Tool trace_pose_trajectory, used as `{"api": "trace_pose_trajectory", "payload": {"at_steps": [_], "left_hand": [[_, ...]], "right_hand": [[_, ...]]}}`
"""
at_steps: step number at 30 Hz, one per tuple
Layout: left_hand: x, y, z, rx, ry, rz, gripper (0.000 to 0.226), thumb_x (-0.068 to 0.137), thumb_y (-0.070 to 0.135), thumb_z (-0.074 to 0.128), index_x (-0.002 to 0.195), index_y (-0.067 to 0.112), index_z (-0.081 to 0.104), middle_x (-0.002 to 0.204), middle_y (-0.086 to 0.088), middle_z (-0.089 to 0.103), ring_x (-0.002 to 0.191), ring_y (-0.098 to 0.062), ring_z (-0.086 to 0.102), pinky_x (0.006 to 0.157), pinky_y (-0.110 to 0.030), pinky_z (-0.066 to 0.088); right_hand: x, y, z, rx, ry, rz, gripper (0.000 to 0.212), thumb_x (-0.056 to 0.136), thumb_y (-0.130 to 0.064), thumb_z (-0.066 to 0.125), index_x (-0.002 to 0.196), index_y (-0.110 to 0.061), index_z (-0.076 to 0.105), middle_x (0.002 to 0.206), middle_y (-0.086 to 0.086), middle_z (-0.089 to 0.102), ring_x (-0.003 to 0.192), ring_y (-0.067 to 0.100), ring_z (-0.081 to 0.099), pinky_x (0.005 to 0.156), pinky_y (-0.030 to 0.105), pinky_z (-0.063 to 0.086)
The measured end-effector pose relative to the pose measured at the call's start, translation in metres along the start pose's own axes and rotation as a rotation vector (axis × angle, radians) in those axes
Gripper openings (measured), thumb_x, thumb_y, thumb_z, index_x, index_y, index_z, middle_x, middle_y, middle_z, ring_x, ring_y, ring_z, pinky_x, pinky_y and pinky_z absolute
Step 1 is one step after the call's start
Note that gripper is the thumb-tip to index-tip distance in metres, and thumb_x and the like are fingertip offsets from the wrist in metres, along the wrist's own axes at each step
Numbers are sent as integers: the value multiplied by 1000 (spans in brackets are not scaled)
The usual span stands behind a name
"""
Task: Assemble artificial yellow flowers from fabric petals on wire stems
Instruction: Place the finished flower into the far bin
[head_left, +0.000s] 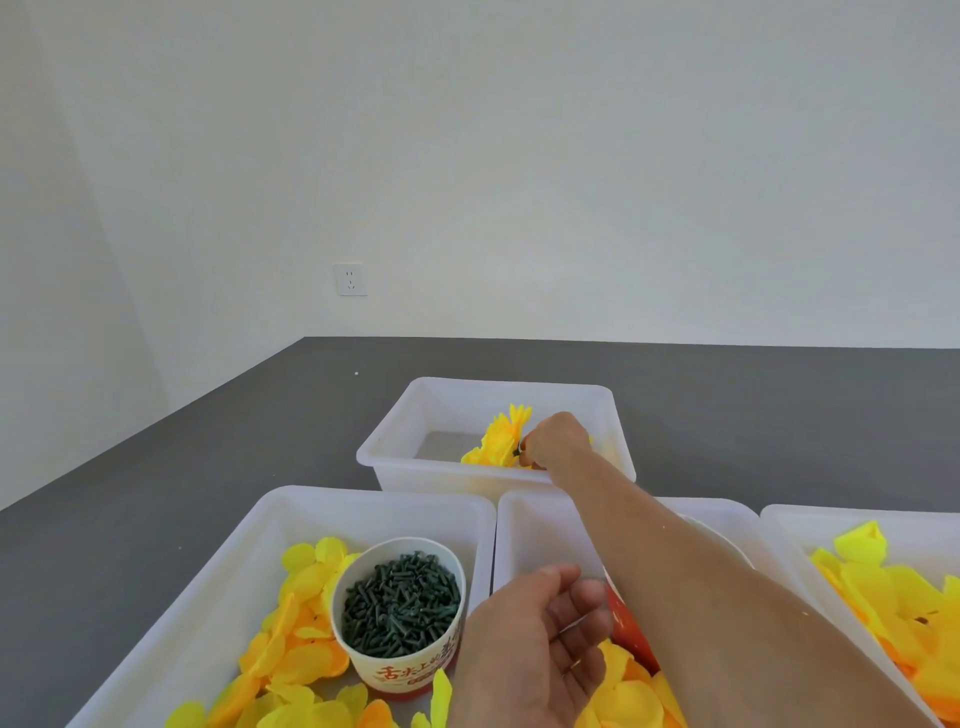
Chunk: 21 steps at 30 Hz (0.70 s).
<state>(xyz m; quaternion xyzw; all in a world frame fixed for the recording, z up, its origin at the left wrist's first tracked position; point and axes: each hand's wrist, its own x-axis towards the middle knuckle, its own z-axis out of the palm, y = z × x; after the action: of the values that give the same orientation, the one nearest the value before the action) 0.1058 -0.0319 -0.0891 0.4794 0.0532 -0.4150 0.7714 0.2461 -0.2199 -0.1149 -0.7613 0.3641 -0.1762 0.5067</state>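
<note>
White plastic bins (395, 452), smooth with a soft sheen, sit on a matt, dark grey tabletop (208, 441). A printed paper cup (400, 660) holds dark green plastic stem pieces (400, 603), dull in finish. Thin yellow fabric petals (306, 654), lightly creased, lie loose around the cup. In the far bin, the right hand (556, 441) pinches the dark green base of an assembled yellow cloth flower (498, 441). The wall (467, 156) behind is painted matt white.
</note>
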Motion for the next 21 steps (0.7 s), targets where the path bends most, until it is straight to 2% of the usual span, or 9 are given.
{"api": "trace_pose_trajectory", "payload": {"at_steps": [2,4,8,14,21], "left_hand": [[-1,0,0,0,0,5,13,89,8,53,81,2,63,55,-10,64,37,-17,53,40,-18,36],[-1,0,0,1,-1,6,13,89,7,53,81,2,63,55,-10,64,38,-17,53,41,-18,36],[-1,0,-1,2,3,3,15,89,8,53,79,2,63,55,-9,64,39,-16,53,43,-19,35],[-1,0,0,-3,20,10,15,89,7,53,80,3,63,54,-8,64,41,-16,53,43,-19,36],[-2,0,0,-5,25,11,14,89,7,53,81,2,63,55,-9,64,40,-16,53,42,-18,36]], "right_hand": [[6,1,2,-212,9,12,26,87,-4,52,64,-13,45,72,4,50,81,20,52,76,30,50],[4,0,-2,-409,48,23,30,89,-9,51,61,-13,39,68,1,44,84,19,48,80,29,45],[5,-2,-5,-643,-8,8,32,91,-15,50,61,-13,40,63,0,39,82,20,47,72,25,36],[7,-10,-11,-842,-121,18,32,92,-22,53,63,-14,40,67,1,39,87,20,46,75,25,38],[17,-4,-9,-943,-151,17,30,88,-21,58,63,-14,42,67,0,40,87,17,48,75,24,39]]}}
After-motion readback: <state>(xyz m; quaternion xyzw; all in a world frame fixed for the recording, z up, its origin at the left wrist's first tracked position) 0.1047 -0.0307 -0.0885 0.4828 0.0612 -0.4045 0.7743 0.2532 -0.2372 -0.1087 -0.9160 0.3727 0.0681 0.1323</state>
